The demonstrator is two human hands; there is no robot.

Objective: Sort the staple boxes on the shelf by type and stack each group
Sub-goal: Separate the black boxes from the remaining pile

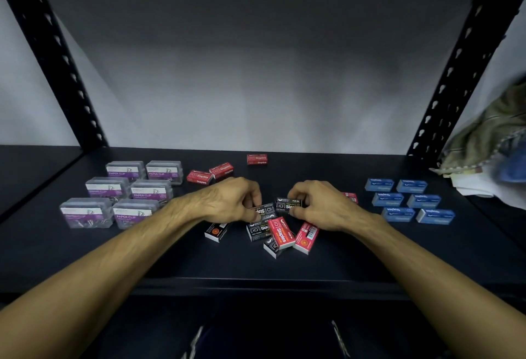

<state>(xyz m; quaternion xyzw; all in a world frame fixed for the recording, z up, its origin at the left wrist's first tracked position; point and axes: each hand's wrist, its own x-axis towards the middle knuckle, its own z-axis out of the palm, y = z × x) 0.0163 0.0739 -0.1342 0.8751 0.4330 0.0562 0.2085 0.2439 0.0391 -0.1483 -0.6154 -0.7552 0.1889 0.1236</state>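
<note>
Now both hands work at the middle of the dark shelf [341,267], over a loose heap of staple boxes. The left hand [227,199] pinches a black staple box [266,210] between curled fingers and thumb, and the right hand [318,205] pinches another black staple box [287,204] just beside it, the two boxes nearly touching. Nearer than the hands lie more of the heap: a red staple box [280,233] resting tilted across a black one [256,230], and a second red box [306,237] beside them. Behind the left hand sit three red boxes [222,170], apart from one another. Left of the heap stand six clear paper clip boxes [108,189]; right of it, six blue staple boxes [410,200] in rows.
</note>
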